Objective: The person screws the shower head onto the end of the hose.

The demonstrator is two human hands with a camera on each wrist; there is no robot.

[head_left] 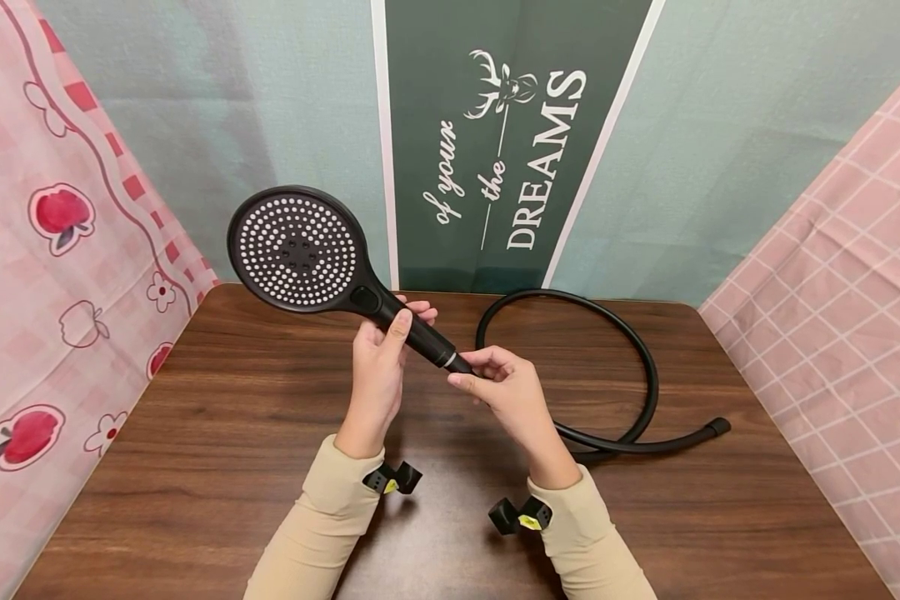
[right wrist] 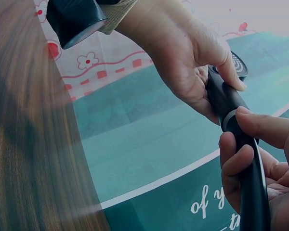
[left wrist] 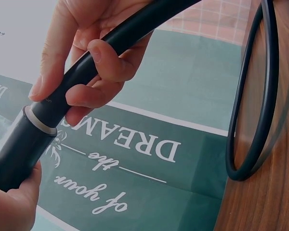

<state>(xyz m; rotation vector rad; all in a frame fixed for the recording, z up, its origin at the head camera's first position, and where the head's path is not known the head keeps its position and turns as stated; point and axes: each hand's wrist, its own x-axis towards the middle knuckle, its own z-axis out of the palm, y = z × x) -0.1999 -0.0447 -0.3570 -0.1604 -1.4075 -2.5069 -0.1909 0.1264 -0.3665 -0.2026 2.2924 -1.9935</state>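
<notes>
A black shower head with a round face of white nozzles is held up over the table, tilted with its face to the upper left. My left hand grips its handle, thumb along the front. At the handle's lower end, my right hand pinches the end of a black shower hose. In the left wrist view the hose end meets the handle at a pale ring. Right fingers curl round the hose just below that joint in the right wrist view.
The hose loops over the brown wooden table, its free end lying at the right. Behind hangs a green cloth with white lettering. Pink curtains stand along both sides. Each sleeve carries a small black wrist camera.
</notes>
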